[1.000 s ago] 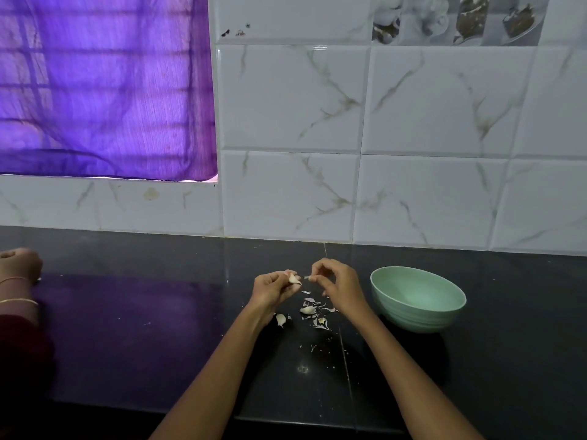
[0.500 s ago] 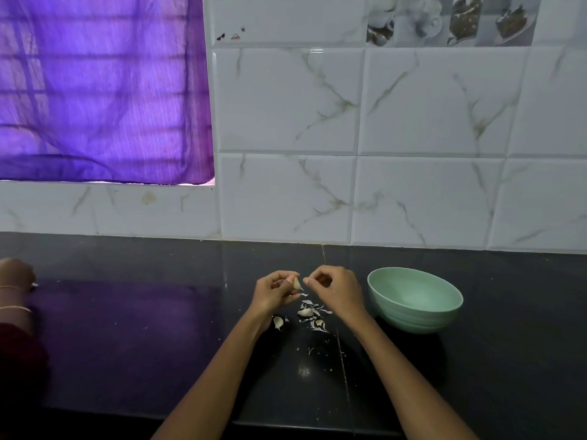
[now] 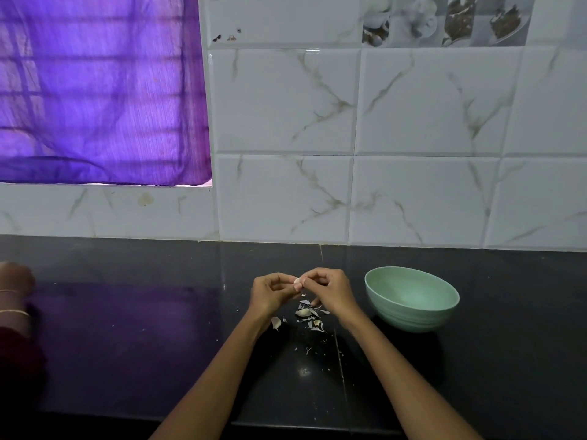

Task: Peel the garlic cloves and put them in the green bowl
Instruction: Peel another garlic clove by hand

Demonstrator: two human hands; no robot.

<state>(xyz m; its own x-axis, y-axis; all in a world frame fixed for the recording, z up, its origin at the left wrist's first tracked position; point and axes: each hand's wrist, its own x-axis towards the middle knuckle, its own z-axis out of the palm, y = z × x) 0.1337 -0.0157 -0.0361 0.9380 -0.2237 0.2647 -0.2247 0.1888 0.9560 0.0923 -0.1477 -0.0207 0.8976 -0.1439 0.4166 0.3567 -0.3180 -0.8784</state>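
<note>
Together both hands [image 3: 300, 289] pinch the garlic clove [image 3: 297, 282] between them.

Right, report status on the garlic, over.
Left hand and right hand both pinch one pale garlic clove. Round green bowl holds nothing. Papery skins litter the black counter, nothing blocking.

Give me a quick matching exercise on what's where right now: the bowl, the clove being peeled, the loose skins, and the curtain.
Things:
1. green bowl
2. garlic clove
3. loose skins
4. purple curtain

Places or states:
A. scattered on the black counter below the hands
B. pinched between the left hand and the right hand
C. hangs at upper left, above the counter
D. stands on the counter right of the hands, nothing visible inside

Pairs: 1-D, 2-B, 3-A, 4-C
</note>
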